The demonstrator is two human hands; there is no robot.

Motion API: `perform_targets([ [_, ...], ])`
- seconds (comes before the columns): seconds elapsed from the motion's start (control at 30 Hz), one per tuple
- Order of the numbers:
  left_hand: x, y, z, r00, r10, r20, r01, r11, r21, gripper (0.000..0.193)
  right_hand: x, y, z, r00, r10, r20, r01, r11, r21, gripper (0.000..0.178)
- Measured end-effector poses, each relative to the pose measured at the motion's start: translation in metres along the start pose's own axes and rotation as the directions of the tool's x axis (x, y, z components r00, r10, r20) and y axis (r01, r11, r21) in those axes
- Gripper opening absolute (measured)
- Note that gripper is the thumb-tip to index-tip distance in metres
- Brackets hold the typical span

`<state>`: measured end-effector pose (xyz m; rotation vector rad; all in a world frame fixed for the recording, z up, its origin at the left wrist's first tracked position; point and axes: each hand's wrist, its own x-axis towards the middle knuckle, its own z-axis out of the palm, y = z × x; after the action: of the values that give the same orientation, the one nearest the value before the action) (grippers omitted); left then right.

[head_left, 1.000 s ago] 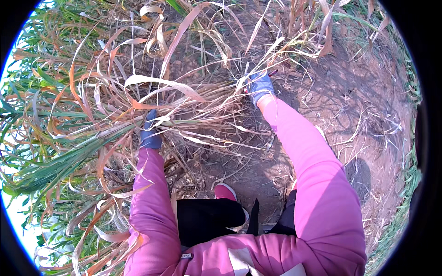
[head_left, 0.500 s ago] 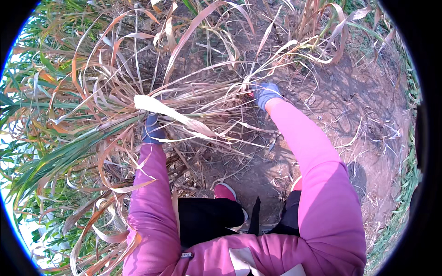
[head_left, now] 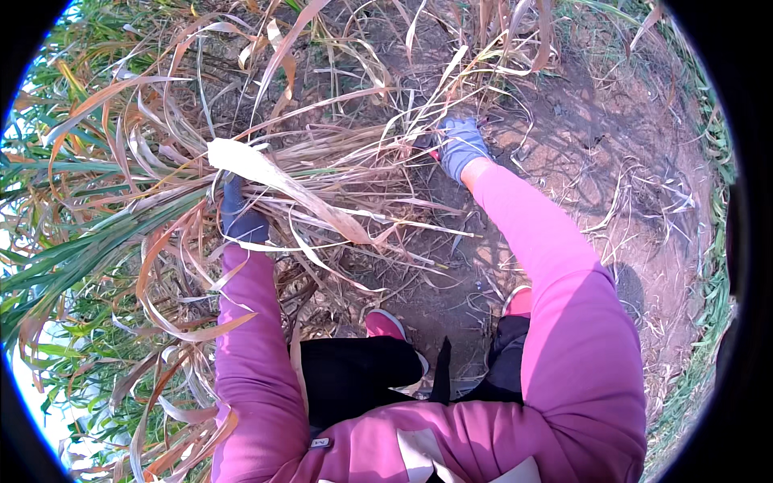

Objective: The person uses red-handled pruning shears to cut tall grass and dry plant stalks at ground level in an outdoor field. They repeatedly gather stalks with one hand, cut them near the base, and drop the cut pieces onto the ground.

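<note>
Left hand (head_left: 244, 216) in a grey-blue glove is curled around a bundle of stalks (head_left: 338, 161), though leaves hide most of the fingers. Right hand (head_left: 462, 146), same gloves, is closed in a fist on some red handle (head_left: 436, 154), just at the bundle's right end; can't make out the rest of that tool. A wide pale leaf (head_left: 278, 183) lies across the stalks. Most elbow room is to the right, over brown soil (head_left: 636, 217) with a grass strip (head_left: 713, 266) along the far edge. Left side's packed with leafy plants (head_left: 105, 354). Little tag (head_left: 320, 443) on the pink top (head_left: 451, 435), too small to read. Compared with a second ago, the hands are a bit farther apart.
</note>
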<state>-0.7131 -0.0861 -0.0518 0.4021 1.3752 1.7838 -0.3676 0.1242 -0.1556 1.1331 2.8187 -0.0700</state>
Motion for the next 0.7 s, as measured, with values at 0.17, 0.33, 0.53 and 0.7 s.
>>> perform_targets([
  [0.17, -0.027, 0.019, 0.071, 0.989, 0.142, 0.038, -0.147, 0.977, 0.158, 0.048, 0.020, -0.038, 0.005, 0.999, -0.019, 0.038, 0.021, 0.999, -0.035, 0.026],
  [0.33, -0.043, 0.020, 0.081, 0.982, 0.186, 0.027, -0.188, 0.972, 0.138, 0.040, 0.033, -0.045, 0.040, 0.999, -0.027, 0.019, 0.027, 1.000, 0.002, 0.022],
  [0.53, -0.026, 0.020, 0.037, 0.979, 0.205, 0.020, -0.202, 0.942, 0.267, 0.039, -0.003, -0.043, -0.013, 0.993, 0.050, 0.108, -0.081, 0.950, 0.302, 0.023],
  [0.7, -0.026, 0.042, 0.021, 0.965, 0.263, -0.002, -0.246, 0.905, 0.348, 0.033, -0.016, 0.018, 0.011, 0.952, 0.074, 0.299, -0.138, 0.970, 0.199, 0.029],
])
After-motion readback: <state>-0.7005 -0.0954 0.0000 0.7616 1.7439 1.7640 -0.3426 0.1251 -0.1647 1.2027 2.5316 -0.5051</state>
